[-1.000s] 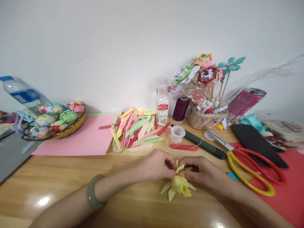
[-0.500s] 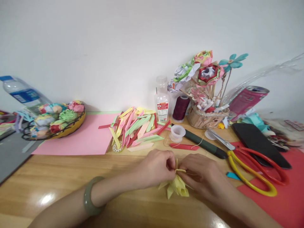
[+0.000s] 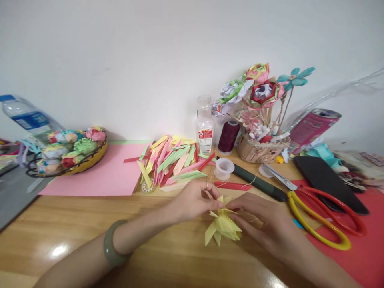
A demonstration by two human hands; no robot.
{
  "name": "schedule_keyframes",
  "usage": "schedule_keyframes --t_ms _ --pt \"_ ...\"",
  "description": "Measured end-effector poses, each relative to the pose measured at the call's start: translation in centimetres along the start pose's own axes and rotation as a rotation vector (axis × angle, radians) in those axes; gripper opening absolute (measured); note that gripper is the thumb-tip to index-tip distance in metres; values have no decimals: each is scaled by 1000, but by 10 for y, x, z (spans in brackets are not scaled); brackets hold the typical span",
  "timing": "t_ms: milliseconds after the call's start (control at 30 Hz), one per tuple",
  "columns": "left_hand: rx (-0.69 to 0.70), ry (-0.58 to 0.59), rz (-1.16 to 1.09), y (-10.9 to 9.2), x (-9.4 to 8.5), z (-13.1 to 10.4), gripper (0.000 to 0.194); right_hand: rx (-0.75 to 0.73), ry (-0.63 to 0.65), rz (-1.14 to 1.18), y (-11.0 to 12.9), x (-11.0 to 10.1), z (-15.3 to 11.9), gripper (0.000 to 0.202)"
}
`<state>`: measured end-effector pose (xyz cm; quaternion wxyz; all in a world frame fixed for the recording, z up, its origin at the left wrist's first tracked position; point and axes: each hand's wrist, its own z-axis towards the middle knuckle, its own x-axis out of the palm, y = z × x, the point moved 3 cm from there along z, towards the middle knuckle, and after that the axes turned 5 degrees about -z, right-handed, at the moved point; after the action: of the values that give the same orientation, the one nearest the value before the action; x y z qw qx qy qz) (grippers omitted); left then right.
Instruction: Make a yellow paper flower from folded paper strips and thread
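A yellow paper flower (image 3: 223, 228) hangs just above the wooden table, its pointed petals fanned downward. My left hand (image 3: 195, 202) pinches its upper end between thumb and fingers. From the other side, my right hand (image 3: 261, 220) grips the same gathered part, fingertips close to those of the left. A thin thread (image 3: 255, 219) trails from there beside the right fingers. The exact spot where the fingertips meet the paper is partly hidden.
Behind my hands lie folded paper strips (image 3: 177, 160), a white thread spool (image 3: 224, 169) and a dark green cutter-like tool (image 3: 259, 183). Scissors (image 3: 318, 216) and a black phone (image 3: 327, 182) are at right. A flower basket (image 3: 264, 150), bottle (image 3: 205, 128) and maroon spool (image 3: 228, 137) stand by the wall.
The yellow flower has turned, so more of its petals show. My left fingers have shifted slightly up and opened around its top; my right hand has moved a little to the right.
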<state>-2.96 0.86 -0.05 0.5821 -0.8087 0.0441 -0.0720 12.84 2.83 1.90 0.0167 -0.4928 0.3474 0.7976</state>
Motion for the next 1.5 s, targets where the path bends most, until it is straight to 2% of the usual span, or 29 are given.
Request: schedule_keyframes --t_ms 100,233,500,667,833,1067,1133,1200,1300,1333,1400,1500 --pt "121 -67 132 -4 3 -7 11 58 11 37 0 1 1 8" --pt "226 -113 196 -7 9 -16 10 1 -28 16 2 4 0 9" --pt "275 -178 147 -2 14 -21 10 -171 -122 -116 1 13 -6 11" --pt "279 -204 38 -1 14 -19 11 -216 -157 -316 2 13 -12 18" --pt "295 -284 -38 -4 11 -19 13 -372 -193 -537 7 7 -21 36" --pt "368 -306 -248 -6 6 -18 18 -442 -294 -569 6 -2 -29 33" --pt "415 -293 -257 -9 4 -17 18 -407 -385 -484 7 -8 -27 29" --pt "489 -259 -248 -12 3 -16 17 -297 -520 -332 5 -15 -23 25" --pt "590 -147 -250 -12 4 -15 17 44 -646 -67 -6 -22 -14 12" --pt "606 -97 -250 -11 4 -14 17 161 -632 16 -11 -22 -11 8" --pt "603 7 -246 -8 6 -12 17 318 -527 166 -16 -20 -4 14" --pt "545 114 -266 -4 7 -8 17 368 -265 357 -14 -14 4 26"
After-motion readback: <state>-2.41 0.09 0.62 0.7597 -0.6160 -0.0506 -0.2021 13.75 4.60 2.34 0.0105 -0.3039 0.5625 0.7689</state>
